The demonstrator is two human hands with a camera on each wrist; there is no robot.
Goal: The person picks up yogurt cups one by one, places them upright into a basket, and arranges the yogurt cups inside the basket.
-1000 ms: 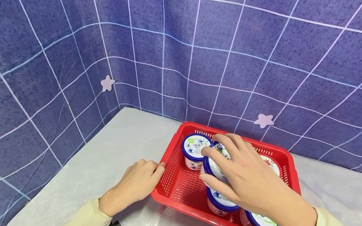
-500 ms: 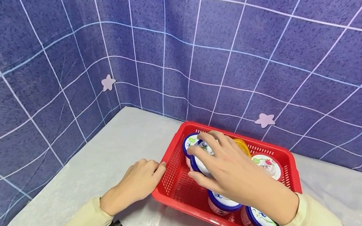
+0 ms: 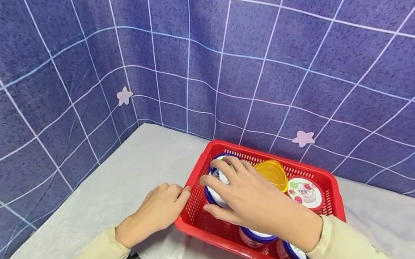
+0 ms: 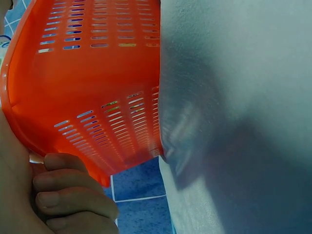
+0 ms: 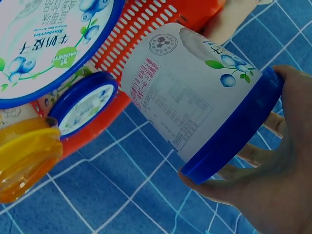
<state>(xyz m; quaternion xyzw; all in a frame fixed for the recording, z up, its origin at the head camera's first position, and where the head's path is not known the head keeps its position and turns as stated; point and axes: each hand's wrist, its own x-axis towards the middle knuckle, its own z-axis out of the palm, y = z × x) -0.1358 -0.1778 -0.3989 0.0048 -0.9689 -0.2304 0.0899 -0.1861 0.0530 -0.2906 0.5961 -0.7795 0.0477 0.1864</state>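
Note:
My right hand [image 3: 258, 196] holds a white yogurt tub [image 5: 190, 92] by its blue lid, with thumb and fingers spread round the lid's edge. In the head view this tub is over the left part of a red slotted basket [image 3: 221, 248], largely hidden by the hand. Behind it, a second blue-lidded tub [image 3: 223, 155] shows partly at the back left. My left hand [image 3: 162, 206] grips the basket's left rim; in the left wrist view its fingers [image 4: 73, 195] curl under the edge. Two more blue-lidded tubs [image 3: 257, 238] stand along the basket's front side, partly covered by my right arm.
A yellow see-through container [image 3: 271, 173] sits at the basket's back, beside a tub with a red lid [image 3: 306, 193]. The basket rests on a light grey covered table [image 3: 125, 161]. A blue gridded curtain [image 3: 240, 76] hangs behind and to the left.
My right hand has moved left with the tub, from mid-basket towards its left end. The yellow container and red-lidded tub are now uncovered. My left hand stays on the rim.

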